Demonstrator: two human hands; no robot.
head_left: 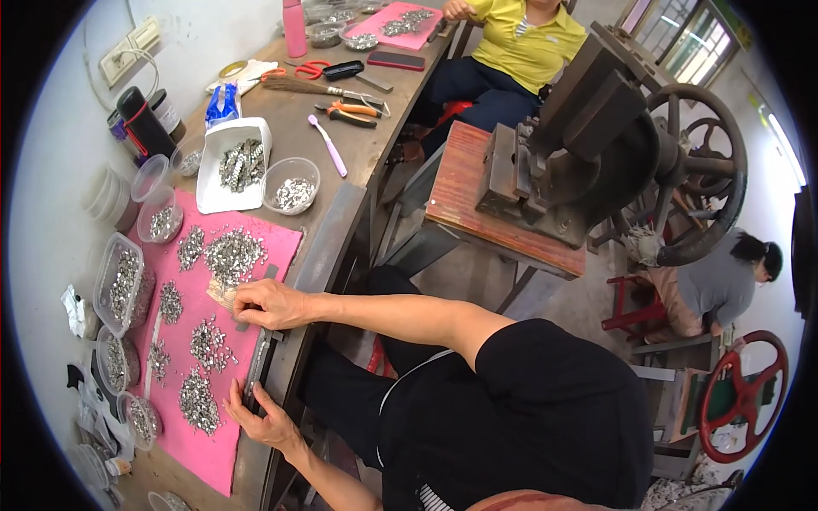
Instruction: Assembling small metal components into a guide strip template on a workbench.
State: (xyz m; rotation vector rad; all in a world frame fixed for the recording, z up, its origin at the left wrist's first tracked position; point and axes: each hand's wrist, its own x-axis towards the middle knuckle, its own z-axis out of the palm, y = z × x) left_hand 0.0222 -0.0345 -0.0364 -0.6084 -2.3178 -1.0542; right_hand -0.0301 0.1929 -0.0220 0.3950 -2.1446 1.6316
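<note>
My right hand (274, 305) is closed, its fingers curled down at the edge of a pink mat (217, 460). A beige, bristle-like piece (223, 293) shows beside its fingertips; what the fingers grip is hidden. Nearer me along the mat's edge, my left hand (266, 423) has its fingers apart, their tips by a narrow dark metal fixture (258, 368). Small silvery metal pieces lie on the mat in several heaps, among them a large pile (234, 255), a middle pile (210, 344) and a pile near my left hand (199, 402).
Clear plastic tubs (125, 281) of metal pieces line the wall side. Beyond the mat are a white tray (204, 183) of linked metal strips, a round tub (292, 186), a pink toothbrush (327, 146) and pliers (349, 112). A hand-wheel press (588, 145) and two other people are nearby.
</note>
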